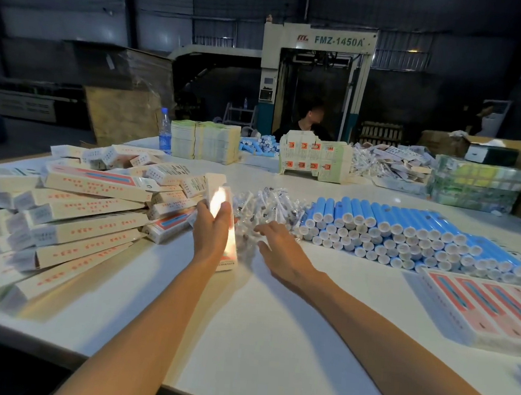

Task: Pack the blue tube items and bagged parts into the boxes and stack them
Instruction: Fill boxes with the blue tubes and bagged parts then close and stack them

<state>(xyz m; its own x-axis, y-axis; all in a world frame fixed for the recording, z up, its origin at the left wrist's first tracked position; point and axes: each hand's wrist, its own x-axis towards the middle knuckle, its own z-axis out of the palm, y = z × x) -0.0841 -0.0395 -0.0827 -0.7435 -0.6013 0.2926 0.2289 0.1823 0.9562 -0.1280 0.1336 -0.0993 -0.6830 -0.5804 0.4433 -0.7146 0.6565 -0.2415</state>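
My left hand [212,227] grips a long white box [224,222] with red print, its open end pointing away from me. My right hand [275,246] hovers with spread fingers at the near edge of a heap of clear bagged parts [267,209]. Right of that heap lies a wide stack of blue tubes [407,232] with white caps facing me. On the left, a large loose pile of white boxes [72,212] covers the table.
Flat pink-printed cartons [491,312] lie at the right. Across the white table [273,324] are stacks of flat cartons [204,142], a water bottle [165,132], more blue tubes [257,145] and bagged parts [385,164]. A person [310,119] sits opposite.
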